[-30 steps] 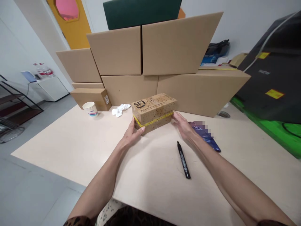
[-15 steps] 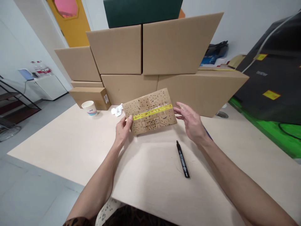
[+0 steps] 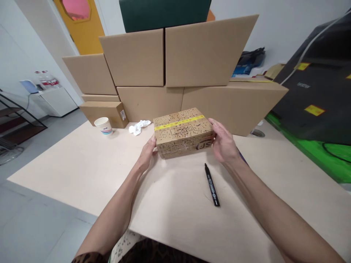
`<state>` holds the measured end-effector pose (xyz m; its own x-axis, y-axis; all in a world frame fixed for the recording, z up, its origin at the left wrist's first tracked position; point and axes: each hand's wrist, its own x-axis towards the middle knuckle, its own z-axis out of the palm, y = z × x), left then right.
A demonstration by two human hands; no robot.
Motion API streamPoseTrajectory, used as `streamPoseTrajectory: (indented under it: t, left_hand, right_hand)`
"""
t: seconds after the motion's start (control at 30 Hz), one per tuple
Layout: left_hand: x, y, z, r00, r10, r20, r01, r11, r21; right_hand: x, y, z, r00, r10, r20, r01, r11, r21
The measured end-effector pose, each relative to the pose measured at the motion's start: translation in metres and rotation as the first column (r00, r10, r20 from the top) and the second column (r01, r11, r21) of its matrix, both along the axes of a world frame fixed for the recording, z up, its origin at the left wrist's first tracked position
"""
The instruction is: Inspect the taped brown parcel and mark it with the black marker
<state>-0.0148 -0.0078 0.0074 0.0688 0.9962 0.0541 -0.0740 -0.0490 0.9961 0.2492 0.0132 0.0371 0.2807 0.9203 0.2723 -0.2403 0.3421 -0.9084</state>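
The speckled box point(image 3: 183, 132) has been flipped over — tape now on top, logo facing front.

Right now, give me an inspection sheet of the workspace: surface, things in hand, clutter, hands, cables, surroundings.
Surface: pale table, a few faint marks near the pen.
Things in hand: small speckled carton with a yellow tape strip across its top, logo upside down on the near face.
Clutter: black marker lying capped in front of the carton; paper cup and crumpled tissue at the far left.
Hands: left hand at the carton's left end, right hand on its right end.
Cables: nothing seen on the table.
Surroundings: stacked cardboard boxes behind the table; orange door far left; dark cover at right.
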Motion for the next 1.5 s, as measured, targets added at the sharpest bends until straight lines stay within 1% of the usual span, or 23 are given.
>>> streamPoseTrajectory:
  t: [0.07,0.13,0.2,0.37,0.43,0.5,0.53,0.57,0.63,0.7,0.77,0.9,1.0,1.07,1.13,1.2,1.27,1.37,1.43,1.5]
  left_hand:
    - [-0.002,0.001,0.001,0.993,-0.068,0.092,0.073,0.996,-0.051]
    - [-0.004,0.002,0.003,0.986,-0.087,0.139,0.095,0.994,-0.055]
    - [-0.005,0.003,0.004,0.984,-0.069,0.166,0.073,0.997,-0.020]
    - [-0.014,0.009,0.004,0.979,-0.065,0.191,0.034,0.986,0.162]
    - [-0.019,0.010,0.005,0.977,-0.016,0.214,-0.027,0.980,0.196]
    - [-0.022,0.009,0.008,0.961,0.034,0.275,-0.094,0.974,0.207]
    - [-0.023,0.008,0.011,0.949,0.040,0.312,-0.110,0.971,0.210]
    - [-0.022,0.007,0.013,0.939,0.027,0.344,-0.106,0.971,0.216]
    - [-0.018,0.003,0.016,0.927,-0.050,0.372,-0.041,0.971,0.234]
    - [-0.010,-0.001,0.015,0.927,-0.170,0.335,0.083,0.963,0.258]
    - [-0.002,-0.004,0.011,0.930,-0.275,0.244,0.211,0.943,0.258]
    - [0.006,-0.006,-0.003,0.937,-0.349,0.034,0.339,0.926,0.166]
    - [0.007,-0.007,-0.008,0.915,-0.392,-0.095,0.402,0.907,0.123]
    - [0.008,-0.007,-0.007,0.918,-0.373,-0.134,0.388,0.914,0.117]
    - [0.010,-0.007,-0.006,0.929,-0.337,-0.151,0.354,0.929,0.107]
    - [0.012,-0.009,-0.005,0.933,-0.320,-0.164,0.339,0.935,0.105]
    - [0.013,-0.010,-0.004,0.935,-0.305,-0.180,0.331,0.934,0.136]
    - [0.011,-0.011,-0.003,0.949,-0.234,-0.212,0.284,0.926,0.250]
    - [0.007,-0.011,-0.002,0.959,-0.201,-0.202,0.262,0.899,0.350]
    - [0.004,-0.010,-0.001,0.966,-0.196,-0.167,0.251,0.864,0.437]
  right_hand:
    - [-0.003,0.001,-0.003,0.999,0.001,-0.045,-0.004,0.998,-0.066]
    - [-0.005,0.000,-0.005,0.998,0.018,-0.066,-0.026,0.991,-0.133]
    - [-0.007,-0.002,-0.006,0.996,0.040,-0.073,-0.052,0.983,-0.174]
    - [-0.008,-0.004,-0.007,0.994,0.073,-0.081,-0.088,0.974,-0.207]
    - [-0.008,-0.002,-0.008,0.991,0.096,-0.093,-0.116,0.964,-0.239]
    - [-0.008,0.000,-0.010,0.989,0.113,-0.100,-0.137,0.952,-0.273]
    - [-0.009,0.002,-0.012,0.988,0.117,-0.103,-0.142,0.948,-0.286]
    - [-0.009,0.003,-0.014,0.987,0.120,-0.106,-0.147,0.943,-0.298]
    - [-0.009,0.006,-0.020,0.988,0.115,-0.102,-0.144,0.928,-0.344]
    - [-0.010,0.008,-0.025,0.992,0.100,-0.082,-0.125,0.906,-0.406]
    - [-0.010,0.007,-0.028,0.994,0.091,-0.053,-0.105,0.886,-0.451]
    - [-0.013,0.003,-0.027,0.989,0.150,0.017,-0.125,0.881,-0.455]
    - [-0.016,0.000,-0.025,0.971,0.232,0.060,-0.180,0.872,-0.454]
    - [-0.017,-0.002,-0.026,0.960,0.275,0.055,-0.217,0.852,-0.476]
    - [-0.019,-0.003,-0.027,0.955,0.297,0.016,-0.254,0.840,-0.479]
    - [-0.021,-0.005,-0.027,0.949,0.315,-0.032,-0.295,0.843,-0.451]
    - [-0.021,-0.007,-0.024,0.943,0.329,-0.051,-0.320,0.850,-0.419]
    - [-0.020,-0.013,-0.015,0.940,0.340,-0.034,-0.327,0.864,-0.384]
    - [-0.019,-0.017,-0.005,0.941,0.339,-0.022,-0.325,0.879,-0.348]
    - [-0.017,-0.021,0.004,0.945,0.328,-0.016,-0.315,0.892,-0.326]
